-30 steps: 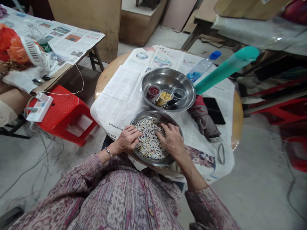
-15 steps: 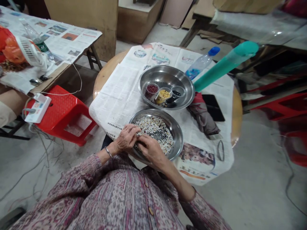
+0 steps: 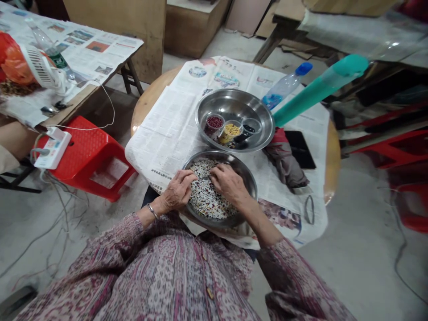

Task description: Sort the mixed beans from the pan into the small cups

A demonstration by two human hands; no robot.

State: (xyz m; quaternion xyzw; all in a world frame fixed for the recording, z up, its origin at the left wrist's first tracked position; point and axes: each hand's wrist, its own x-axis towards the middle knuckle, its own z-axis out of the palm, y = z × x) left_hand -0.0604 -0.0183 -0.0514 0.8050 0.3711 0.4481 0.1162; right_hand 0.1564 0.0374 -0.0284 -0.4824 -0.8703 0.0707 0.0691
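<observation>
Bowl (image 3: pixel 246 173) of grains (image 3: pixel 210 203), frame centre.
Left hand (image 3: pixel 177 191) curls at its edge, perhaps steadying it; right hand (image 3: pixel 230 183) dips fingers among the grains; cannot tell any grasp.

The hands (image 3: pixel 230 183) hide parts of the near bowl (image 3: pixel 249 177) and its grains (image 3: pixel 207 199) (many too small to identify).

A round wooden table (image 3: pixel 147 102), spread with newspaper (image 3: pixel 167 129).
Bare wood peeks out at the left and right edges, I see; a steel bowl (image 3: pixel 250 183) sits at the near edge, a wider steel basin (image 3: pixel 230 104) just beyond it. Toward the far right edge are a blue-capped clear bottle (image 3: pixel 284 89) and a green tube (image 3: pixel 317 96); nearer the right edge, a grey-and-red bundle (image 3: pixel 286 165), a flat black slab (image 3: pixel 302 151) and a thin dark band (image 3: pixel 313 208).
</observation>
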